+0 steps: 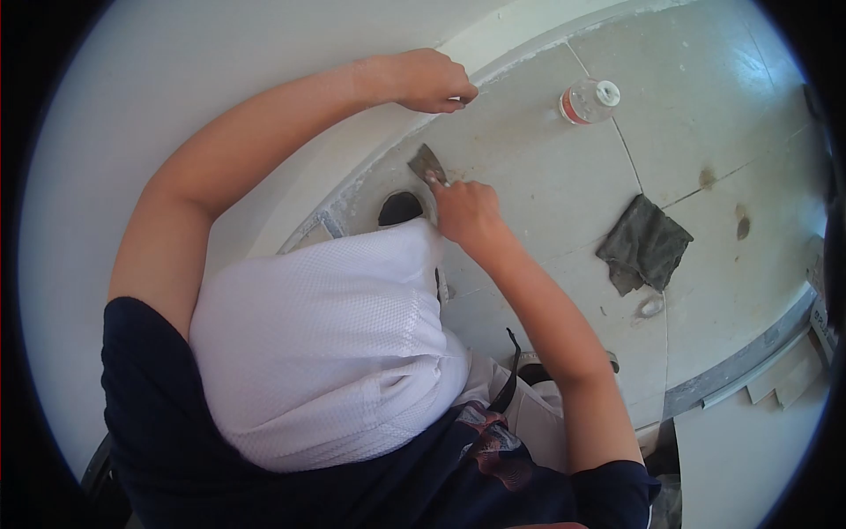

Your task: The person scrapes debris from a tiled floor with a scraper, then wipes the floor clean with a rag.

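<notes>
My right hand [467,212] is closed around a scraper [426,162], its flat, stained blade pointing up and left, close over the floor near the wall. Further up, my left hand [432,81] is curled into a fist beside the white wall; a small pale spot shows at its fingertips, and I cannot tell what it holds. A dark rounded shape [401,208] lies just below the scraper, at the edge of the white mesh fabric [326,326] that covers my lap. A clear plastic bottle [583,103] with a red label stands to the right of my left hand.
Pale tiles [546,176] with dark joints and brown stains make up the floor. A crumpled dark cloth [648,242] lies to the right. The wall [220,70] curves along the left. Flat strips and panels [775,375] lie at the lower right.
</notes>
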Demonstrator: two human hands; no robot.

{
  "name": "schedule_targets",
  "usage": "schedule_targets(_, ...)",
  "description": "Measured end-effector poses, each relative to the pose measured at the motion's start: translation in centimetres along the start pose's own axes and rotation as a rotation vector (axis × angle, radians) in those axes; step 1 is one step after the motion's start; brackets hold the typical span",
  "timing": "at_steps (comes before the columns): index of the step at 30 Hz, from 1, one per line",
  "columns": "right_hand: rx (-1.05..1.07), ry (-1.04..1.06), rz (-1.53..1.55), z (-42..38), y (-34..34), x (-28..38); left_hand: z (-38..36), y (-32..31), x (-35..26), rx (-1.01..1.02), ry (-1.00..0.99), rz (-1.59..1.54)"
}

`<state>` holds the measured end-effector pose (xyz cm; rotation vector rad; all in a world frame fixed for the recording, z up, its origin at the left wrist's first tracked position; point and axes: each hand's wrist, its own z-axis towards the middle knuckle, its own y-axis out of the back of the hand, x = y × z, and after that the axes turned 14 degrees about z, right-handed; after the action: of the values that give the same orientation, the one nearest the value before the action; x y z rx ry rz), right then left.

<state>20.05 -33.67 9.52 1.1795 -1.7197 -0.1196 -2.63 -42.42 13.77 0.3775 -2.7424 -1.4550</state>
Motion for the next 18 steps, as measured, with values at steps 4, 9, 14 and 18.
schedule_targets(4,-0.017,-0.045,-0.008,0.4,-0.5,1.5,0.3,0.1,-0.3,-0.012,0.003,0.004)
schedule_targets(9,0.075,-0.108,-0.035,-2.7,-0.3,1.7,-0.2,-0.3,0.5,-0.02,0.011,-0.019)
schedule_targets(14,0.096,-0.028,-0.087,1.5,0.5,1.7,-0.1,-1.4,1.0,-0.014,0.023,-0.014)
schedule_targets(18,0.067,-0.069,-0.072,0.8,-0.2,2.5,0.7,-0.8,0.3,-0.103,0.022,-0.062)
